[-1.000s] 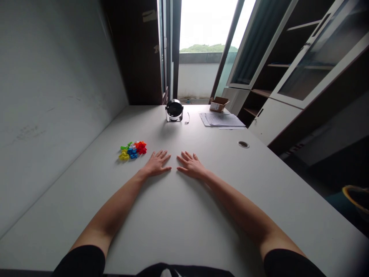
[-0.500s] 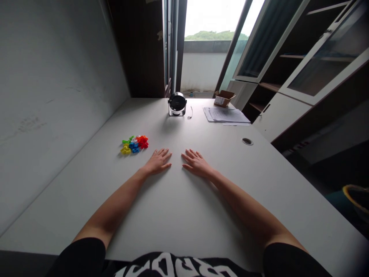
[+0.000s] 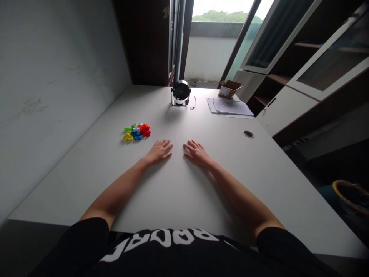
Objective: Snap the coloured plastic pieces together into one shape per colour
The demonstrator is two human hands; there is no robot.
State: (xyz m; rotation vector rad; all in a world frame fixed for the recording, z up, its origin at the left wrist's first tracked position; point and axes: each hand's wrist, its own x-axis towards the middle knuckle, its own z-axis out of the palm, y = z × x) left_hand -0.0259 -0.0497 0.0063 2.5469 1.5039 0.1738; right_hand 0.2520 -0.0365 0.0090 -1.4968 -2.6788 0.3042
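My left hand (image 3: 159,151) lies flat on the white table (image 3: 178,196), fingers spread and holding nothing. Just beyond it to the left sits a small heap of plastic pieces: green ones (image 3: 130,127), yellow ones (image 3: 128,136), blue ones (image 3: 136,135) and red ones (image 3: 145,130), with some white among them. The pieces are too small to tell their exact kind. My right hand (image 3: 197,153) rests palm down on the tabletop too, fingers apart, with nothing in it. A short gap of bare table separates the two hands.
Toward the far edge stands a round black device on a metal bracket (image 3: 181,93), a thin cord (image 3: 193,103) beside it. Papers (image 3: 232,107) and an open cardboard box (image 3: 229,89) are at the back right. A round cable hole (image 3: 248,134) pierces the table. A wall (image 3: 57,100) runs along the left.
The head camera has tilted downward, so the whole scene sits higher in the picture and more of the shirt shows. Both hands and the plastic pieces keep their places on the table.
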